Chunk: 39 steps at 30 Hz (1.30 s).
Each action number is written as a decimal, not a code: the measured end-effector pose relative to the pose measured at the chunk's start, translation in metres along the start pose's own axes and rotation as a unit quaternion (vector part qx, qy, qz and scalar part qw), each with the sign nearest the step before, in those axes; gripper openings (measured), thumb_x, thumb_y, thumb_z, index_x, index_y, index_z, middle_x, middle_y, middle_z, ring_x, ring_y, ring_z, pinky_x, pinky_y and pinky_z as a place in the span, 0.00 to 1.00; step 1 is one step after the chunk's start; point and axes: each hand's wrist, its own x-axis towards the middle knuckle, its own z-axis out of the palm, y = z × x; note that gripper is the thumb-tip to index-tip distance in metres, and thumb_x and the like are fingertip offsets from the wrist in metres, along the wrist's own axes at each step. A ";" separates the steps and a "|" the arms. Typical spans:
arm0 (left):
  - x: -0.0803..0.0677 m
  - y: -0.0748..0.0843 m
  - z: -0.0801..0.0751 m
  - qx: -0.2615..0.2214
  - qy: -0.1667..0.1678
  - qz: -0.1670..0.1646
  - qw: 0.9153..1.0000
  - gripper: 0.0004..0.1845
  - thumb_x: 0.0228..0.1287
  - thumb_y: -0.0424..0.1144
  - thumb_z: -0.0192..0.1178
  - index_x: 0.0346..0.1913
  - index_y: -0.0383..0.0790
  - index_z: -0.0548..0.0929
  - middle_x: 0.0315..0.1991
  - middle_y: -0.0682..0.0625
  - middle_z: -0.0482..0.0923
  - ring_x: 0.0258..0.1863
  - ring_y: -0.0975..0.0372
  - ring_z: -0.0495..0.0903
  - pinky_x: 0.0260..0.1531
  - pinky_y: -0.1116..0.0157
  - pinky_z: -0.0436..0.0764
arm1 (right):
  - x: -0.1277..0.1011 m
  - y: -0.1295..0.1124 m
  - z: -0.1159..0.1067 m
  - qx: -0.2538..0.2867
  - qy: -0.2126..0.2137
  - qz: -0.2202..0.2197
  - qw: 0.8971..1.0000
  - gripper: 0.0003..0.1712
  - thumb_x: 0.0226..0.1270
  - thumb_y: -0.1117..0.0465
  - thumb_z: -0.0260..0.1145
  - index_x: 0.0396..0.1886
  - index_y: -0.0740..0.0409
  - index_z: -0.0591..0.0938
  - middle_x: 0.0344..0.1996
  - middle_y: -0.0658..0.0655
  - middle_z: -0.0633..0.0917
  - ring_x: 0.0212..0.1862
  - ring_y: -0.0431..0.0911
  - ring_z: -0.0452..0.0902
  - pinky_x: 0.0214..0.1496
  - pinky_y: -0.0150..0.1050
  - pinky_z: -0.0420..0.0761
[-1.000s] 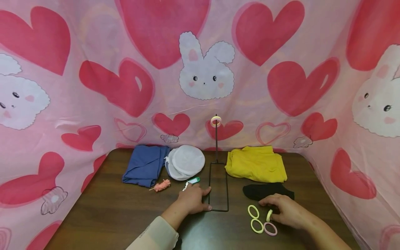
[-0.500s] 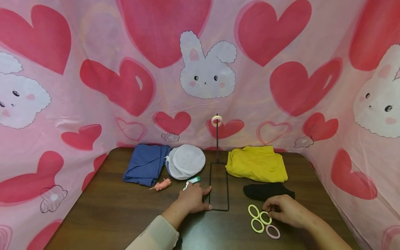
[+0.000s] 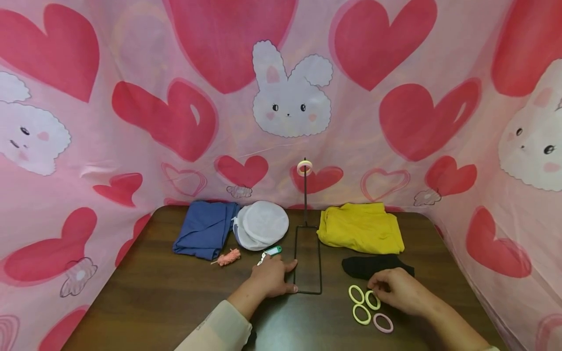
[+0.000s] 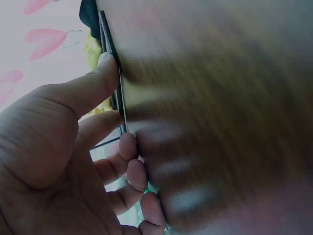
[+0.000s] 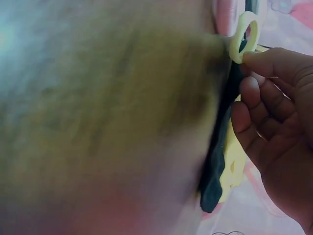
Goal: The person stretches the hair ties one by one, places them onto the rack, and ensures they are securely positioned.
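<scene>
Hands: left hand [image 3: 272, 279] flat, steadying wire stand [image 3: 307, 261]; right hand [image 3: 397, 290] pinching yellow hair tie [image 3: 372, 299]; no legible writing

Dark wooden table [image 3: 153, 302]: blue cloth [image 3: 203, 229], white cap [image 3: 261, 225], yellow cloth [image 3: 360, 228], black sock [image 3: 373, 265], wire stand [image 3: 308, 261], four hair ties [image 3: 365, 308].

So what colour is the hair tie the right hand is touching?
Pale yellow. The hair tie under the right hand shows best in the head view.
</scene>
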 end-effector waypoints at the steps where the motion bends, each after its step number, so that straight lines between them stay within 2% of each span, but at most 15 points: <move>1: 0.000 0.000 0.000 -0.001 0.000 0.000 1.000 0.40 0.57 0.66 0.72 0.73 0.67 0.75 0.70 0.43 0.73 0.69 0.40 0.68 0.52 0.31 0.74 | 0.001 -0.001 -0.001 -0.008 0.008 -0.008 1.000 0.11 0.61 0.69 0.74 0.37 0.47 0.88 0.31 0.36 0.84 0.33 0.29 0.77 0.33 0.32 0.80; 7: 0.000 -0.001 0.001 -0.002 0.004 0.002 1.000 0.40 0.56 0.67 0.72 0.73 0.67 0.75 0.70 0.43 0.73 0.70 0.40 0.67 0.52 0.31 0.74 | 0.007 -0.007 -0.005 -0.041 0.039 -0.042 0.998 0.12 0.60 0.70 0.75 0.41 0.50 0.91 0.36 0.37 0.86 0.36 0.29 0.76 0.35 0.31 0.79; 12: 0.002 -0.002 0.002 -0.001 0.006 0.003 1.000 0.40 0.56 0.67 0.72 0.73 0.67 0.75 0.70 0.43 0.73 0.70 0.39 0.67 0.52 0.30 0.74 | 0.016 -0.015 -0.009 -0.043 0.063 -0.062 0.995 0.15 0.58 0.73 0.74 0.41 0.52 0.92 0.35 0.38 0.84 0.35 0.29 0.75 0.35 0.29 0.77; 17: 0.002 -0.002 0.003 0.002 0.004 0.002 1.000 0.41 0.56 0.67 0.72 0.73 0.68 0.75 0.70 0.43 0.73 0.70 0.40 0.67 0.52 0.30 0.74 | 0.028 -0.023 -0.012 -0.060 0.094 -0.093 0.989 0.17 0.56 0.74 0.74 0.38 0.48 0.90 0.35 0.38 0.84 0.37 0.31 0.77 0.39 0.24 0.76; 20: 0.001 -0.002 0.003 0.004 0.005 0.002 1.000 0.41 0.55 0.68 0.72 0.73 0.68 0.75 0.70 0.43 0.73 0.69 0.40 0.68 0.51 0.31 0.75 | 0.036 -0.030 -0.015 -0.074 0.109 -0.107 0.986 0.18 0.56 0.73 0.75 0.38 0.44 0.89 0.36 0.37 0.85 0.39 0.32 0.80 0.42 0.25 0.77; 23: 0.001 -0.001 0.003 0.005 0.007 0.001 1.000 0.41 0.55 0.68 0.72 0.73 0.68 0.75 0.70 0.43 0.73 0.69 0.40 0.68 0.51 0.31 0.75 | 0.044 -0.037 -0.018 -0.076 0.110 -0.110 0.985 0.19 0.56 0.72 0.76 0.39 0.42 0.88 0.37 0.38 0.85 0.38 0.33 0.80 0.41 0.29 0.79; 31: 0.001 -0.002 0.002 -0.001 0.007 0.000 1.000 0.40 0.55 0.67 0.73 0.73 0.68 0.76 0.70 0.43 0.73 0.70 0.40 0.67 0.52 0.31 0.74 | 0.060 -0.055 -0.025 -0.007 0.106 -0.104 0.989 0.16 0.60 0.71 0.76 0.38 0.44 0.86 0.34 0.40 0.84 0.35 0.33 0.76 0.37 0.32 0.80; 36: 0.001 -0.002 0.002 -0.004 0.007 0.002 1.000 0.40 0.55 0.67 0.73 0.73 0.68 0.75 0.69 0.44 0.74 0.69 0.41 0.68 0.51 0.31 0.75 | 0.071 -0.066 -0.028 0.050 0.112 -0.114 0.986 0.15 0.64 0.69 0.75 0.41 0.43 0.86 0.37 0.43 0.85 0.38 0.36 0.79 0.39 0.36 0.82; 39: 0.001 -0.002 0.002 -0.005 0.008 0.002 1.000 0.40 0.55 0.67 0.73 0.73 0.68 0.76 0.68 0.44 0.74 0.68 0.41 0.68 0.51 0.32 0.75 | 0.077 -0.074 -0.030 0.071 0.117 -0.114 0.984 0.15 0.64 0.69 0.75 0.42 0.42 0.86 0.38 0.42 0.85 0.39 0.38 0.80 0.40 0.39 0.83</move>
